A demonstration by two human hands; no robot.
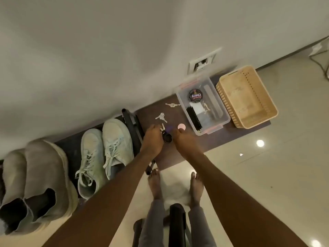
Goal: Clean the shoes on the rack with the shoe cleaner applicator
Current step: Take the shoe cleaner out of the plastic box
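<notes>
**Both hands meet at a small black object on the shoe rack**

Seen from above, a person stands barefoot at a low dark shoe rack [204, 147] set against a pale wall. The left hand [153, 138] and the right hand [185, 139] reach down together to a small black cylindrical object [167, 137], possibly the shoe cleaner applicator, which sits between them on the rack's top. The left hand's fingers curl against its side; the right hand's fingers bend toward it from the other side, though whether they actually grip it cannot be told from this angle.

A pair of pale lace-up sneakers [106, 150] rests on the rack just left of the hands, and a pair of grey suede boots [35, 179] stands farther left. Loose keys [161, 117] and a pink disc [181, 126] lie just beyond the hands. To the right, a clear plastic box [222, 120] holds a round polish tin [195, 95] and a black bristle brush [194, 116], and a beige woven basket [229, 104] sits beside it.
</notes>
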